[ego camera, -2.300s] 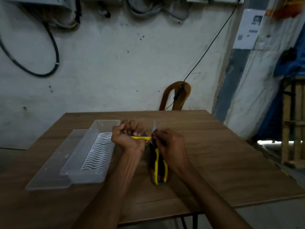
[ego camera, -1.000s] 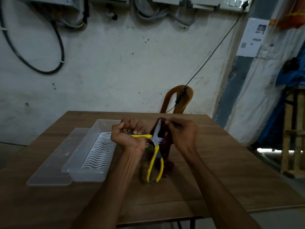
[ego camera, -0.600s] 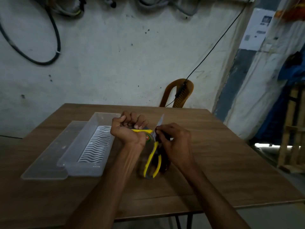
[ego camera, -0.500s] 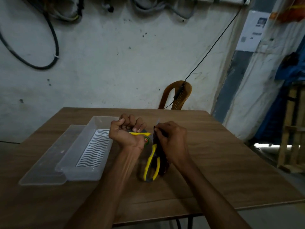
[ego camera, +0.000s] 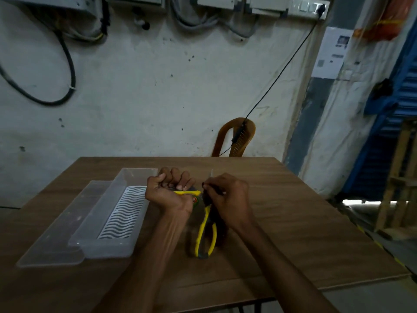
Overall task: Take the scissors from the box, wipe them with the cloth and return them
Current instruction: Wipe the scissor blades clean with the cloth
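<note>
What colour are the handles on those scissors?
Yellow, with dark inner grips; the scissors show in the head view, the only one.

We see bare desk (ego camera: 293, 222) right of our hands; on the left the clear box (ego camera: 117, 213) and its lid (ego camera: 58, 236) block that side, chair (ego camera: 237, 138) beyond.

A wooden table (ego camera: 282, 211) is set before a stained white wall (ego camera: 146, 98). A brown plastic chair (ego camera: 244, 136) is placed behind the table's far edge. Black cables (ego camera: 65, 64) are hung on the wall, and a printed sheet (ego camera: 331, 55) is fixed at right
</note>
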